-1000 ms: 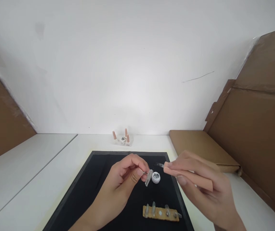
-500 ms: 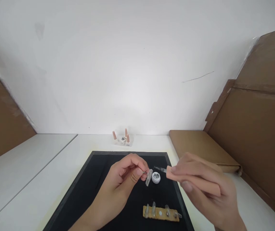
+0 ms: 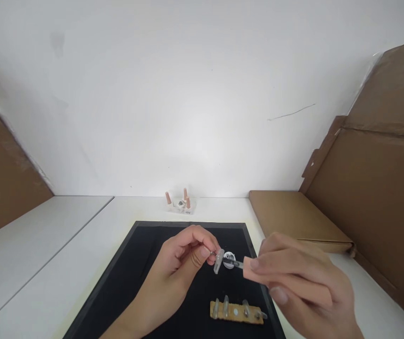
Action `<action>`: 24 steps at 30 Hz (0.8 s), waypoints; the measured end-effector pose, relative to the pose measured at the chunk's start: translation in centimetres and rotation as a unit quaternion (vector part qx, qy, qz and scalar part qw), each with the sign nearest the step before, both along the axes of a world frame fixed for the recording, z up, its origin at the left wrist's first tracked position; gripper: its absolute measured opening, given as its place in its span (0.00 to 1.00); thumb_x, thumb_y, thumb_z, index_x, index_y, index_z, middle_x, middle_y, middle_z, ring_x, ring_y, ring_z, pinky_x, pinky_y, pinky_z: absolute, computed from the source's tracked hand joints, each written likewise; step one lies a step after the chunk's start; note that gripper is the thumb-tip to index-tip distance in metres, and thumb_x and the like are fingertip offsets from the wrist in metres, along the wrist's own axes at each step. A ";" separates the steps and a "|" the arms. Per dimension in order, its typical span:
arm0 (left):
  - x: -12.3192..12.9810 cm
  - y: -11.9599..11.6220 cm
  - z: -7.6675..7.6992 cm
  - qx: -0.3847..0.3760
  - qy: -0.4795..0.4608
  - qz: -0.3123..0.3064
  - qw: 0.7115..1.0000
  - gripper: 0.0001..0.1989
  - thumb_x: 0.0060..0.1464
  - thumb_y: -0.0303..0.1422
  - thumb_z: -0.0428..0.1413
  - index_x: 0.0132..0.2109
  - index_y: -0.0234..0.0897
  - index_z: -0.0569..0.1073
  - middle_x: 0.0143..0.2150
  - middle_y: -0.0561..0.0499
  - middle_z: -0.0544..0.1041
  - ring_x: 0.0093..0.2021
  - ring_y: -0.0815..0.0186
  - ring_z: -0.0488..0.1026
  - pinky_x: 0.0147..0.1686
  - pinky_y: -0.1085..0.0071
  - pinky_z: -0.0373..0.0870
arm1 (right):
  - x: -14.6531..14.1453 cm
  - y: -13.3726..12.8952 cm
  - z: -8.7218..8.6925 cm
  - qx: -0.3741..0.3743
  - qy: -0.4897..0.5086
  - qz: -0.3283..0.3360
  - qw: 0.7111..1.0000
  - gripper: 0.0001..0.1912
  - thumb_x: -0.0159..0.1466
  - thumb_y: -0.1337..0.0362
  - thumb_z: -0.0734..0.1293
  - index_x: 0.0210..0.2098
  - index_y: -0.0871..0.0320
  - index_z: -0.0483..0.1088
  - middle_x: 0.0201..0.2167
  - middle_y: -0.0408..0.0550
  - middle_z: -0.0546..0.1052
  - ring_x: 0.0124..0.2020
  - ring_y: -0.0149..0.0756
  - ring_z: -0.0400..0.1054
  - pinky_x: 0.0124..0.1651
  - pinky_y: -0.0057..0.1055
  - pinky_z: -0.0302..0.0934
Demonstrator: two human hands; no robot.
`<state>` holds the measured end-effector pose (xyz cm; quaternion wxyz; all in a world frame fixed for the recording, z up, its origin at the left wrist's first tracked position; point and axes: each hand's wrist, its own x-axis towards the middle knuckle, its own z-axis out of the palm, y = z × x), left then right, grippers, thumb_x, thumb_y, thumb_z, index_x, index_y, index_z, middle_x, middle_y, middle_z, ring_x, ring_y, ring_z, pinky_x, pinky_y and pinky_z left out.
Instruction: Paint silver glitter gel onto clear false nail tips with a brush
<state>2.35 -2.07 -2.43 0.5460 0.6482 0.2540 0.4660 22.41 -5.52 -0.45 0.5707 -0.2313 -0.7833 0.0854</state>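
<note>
Between the thumb and fingers of my left hand (image 3: 184, 268) is the small metal stem of a holder carrying a clear false nail tip (image 3: 219, 262). My right hand (image 3: 300, 282) is closed around the long pink handle of a nail polish brush (image 3: 286, 281). The brush's dark bristles point left and reach the nail tip's right edge; whether they touch it I cannot tell. Behind the brush stands a small white jar (image 3: 229, 265) with silvery contents, partly hidden. Below lies a tan strip (image 3: 236, 320) with several clear nail tips standing on it.
A black mat (image 3: 152, 245) with a grey border lies on the white table. At the back, a clear holder (image 3: 177, 210) carries pink-capped bottles and a small jar. A flat cardboard box (image 3: 293, 212) rests at right, with cardboard walls on both sides.
My right hand has lowered the brush, and its bristles are now at the nail tip, in front of the white jar. My left hand has stayed almost still.
</note>
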 end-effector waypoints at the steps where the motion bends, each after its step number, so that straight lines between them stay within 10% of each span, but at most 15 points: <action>1: 0.0 0.0 0.1 0.002 0.002 0.000 1.000 0.10 0.64 0.37 0.54 0.34 0.39 0.73 0.33 0.54 0.72 0.33 0.71 0.67 0.34 0.76 0.64 | 0.0 0.0 0.1 -0.002 -0.008 0.001 1.000 0.07 0.64 0.69 0.66 0.40 0.58 0.74 0.23 0.41 0.75 0.22 0.26 0.65 0.21 0.23 0.60; 24: -0.4 -0.6 0.2 0.099 0.087 0.038 0.991 0.11 0.67 0.30 0.48 0.35 0.41 0.71 0.33 0.55 0.70 0.34 0.70 0.67 0.34 0.75 0.62 | 0.3 -0.3 0.0 -0.039 -0.011 0.017 0.999 0.08 0.63 0.69 0.66 0.40 0.57 0.75 0.23 0.40 0.75 0.23 0.26 0.64 0.23 0.23 0.59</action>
